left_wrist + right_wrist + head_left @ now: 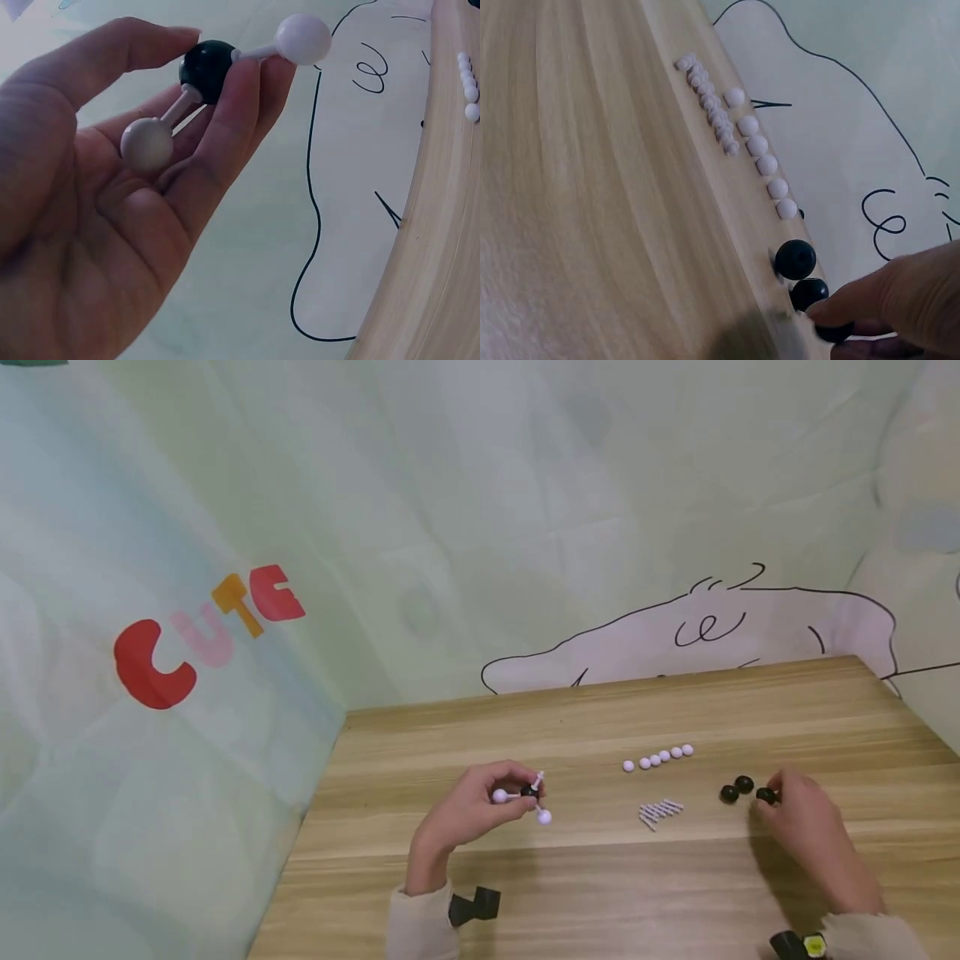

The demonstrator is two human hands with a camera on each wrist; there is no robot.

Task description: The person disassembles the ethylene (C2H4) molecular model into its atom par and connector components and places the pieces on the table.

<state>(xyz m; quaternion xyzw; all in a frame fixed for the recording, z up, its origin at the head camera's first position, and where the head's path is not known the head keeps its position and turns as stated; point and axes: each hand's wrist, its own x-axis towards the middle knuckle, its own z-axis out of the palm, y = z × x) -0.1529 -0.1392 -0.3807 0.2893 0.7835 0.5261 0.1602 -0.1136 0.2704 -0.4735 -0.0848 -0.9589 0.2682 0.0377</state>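
Observation:
My left hand (472, 810) holds a small ball-and-stick model above the table, its black ball (206, 71) pinched between thumb and fingers. White sticks join that ball to a white ball (303, 39) and a second white ball (147, 144). In the head view another white stick (538, 779) points up from it. At the right, my right hand (806, 822) pinches a loose black ball (767, 795) low over the table, partly hidden by the thumb in the right wrist view. Just left of it lie two more black balls (729, 793).
Several white balls (645, 763) form a row farther back on the wooden table (585, 893). Nearer, a bunch of short white sticks (662, 811) lies between the hands. A printed cloth backdrop (420, 527) rises behind the table's back edge and along its left side.

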